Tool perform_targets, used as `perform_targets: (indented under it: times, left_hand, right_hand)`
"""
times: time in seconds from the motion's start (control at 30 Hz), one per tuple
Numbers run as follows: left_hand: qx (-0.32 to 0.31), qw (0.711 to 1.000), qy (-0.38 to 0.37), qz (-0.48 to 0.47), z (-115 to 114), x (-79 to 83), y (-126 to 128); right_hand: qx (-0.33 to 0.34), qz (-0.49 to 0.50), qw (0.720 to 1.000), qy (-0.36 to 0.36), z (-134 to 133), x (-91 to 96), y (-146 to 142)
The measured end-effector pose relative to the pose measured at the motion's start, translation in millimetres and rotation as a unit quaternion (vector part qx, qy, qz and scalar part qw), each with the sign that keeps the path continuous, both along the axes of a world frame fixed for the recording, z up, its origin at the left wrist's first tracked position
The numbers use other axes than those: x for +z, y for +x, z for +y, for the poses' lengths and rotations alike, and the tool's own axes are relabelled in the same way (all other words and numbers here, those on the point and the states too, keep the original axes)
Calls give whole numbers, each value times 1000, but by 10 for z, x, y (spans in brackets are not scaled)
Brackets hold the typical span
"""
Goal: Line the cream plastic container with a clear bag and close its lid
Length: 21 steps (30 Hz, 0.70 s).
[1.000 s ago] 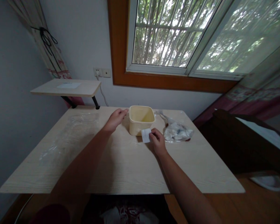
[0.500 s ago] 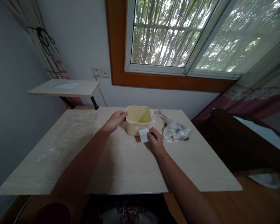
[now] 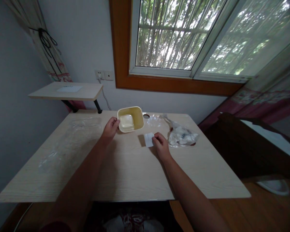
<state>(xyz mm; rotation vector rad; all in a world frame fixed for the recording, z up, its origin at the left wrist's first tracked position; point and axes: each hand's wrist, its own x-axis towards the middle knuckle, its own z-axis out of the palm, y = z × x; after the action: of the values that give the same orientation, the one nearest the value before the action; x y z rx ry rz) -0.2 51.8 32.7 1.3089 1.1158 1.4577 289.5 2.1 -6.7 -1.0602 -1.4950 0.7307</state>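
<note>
My left hand [image 3: 110, 129] grips the left rim of a pale yellow plastic container [image 3: 138, 125], which is tilted so that its inside faces me. Nothing shows inside the container. Between the fingertips of my right hand [image 3: 161, 144] is a small white piece of paper [image 3: 149, 140], held just above the table with its shadow to the left. To the right of that hand lies a clear plastic bag [image 3: 183, 134] with whitish and dark contents that I cannot make out.
A flat transparent plastic sheet or bag [image 3: 72, 141] lies on the left of the wooden table [image 3: 140, 174]. At the back left stands a raised shelf [image 3: 87, 91] bearing a paper. A round cable hole [image 3: 146, 116] is near the table's back edge.
My left hand has moved left with the container and tipped its opening toward me. My right hand and the paper have stayed almost in place.
</note>
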Motion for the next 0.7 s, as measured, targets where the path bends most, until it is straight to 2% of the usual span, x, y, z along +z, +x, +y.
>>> perform_targets:
  times: [0.2,0.4,0.53,0.7]
  left_hand:
    - [0,1000,0,19,-128,-71,-77]
    - [-15,999,0,31,-134,-218,-57]
    - [-22,999,-4,44,-130,-251,-62]
    - [33,993,52,99,-85,-268,-87]
  right_hand:
    - [-23,8,1000,13,15,-10,-20]
    - [-56,-3,998,12,48,-34,-26]
    - [-73,5,997,16,78,-66,-26]
    - [-89,-18,995,36,76,-53,-27]
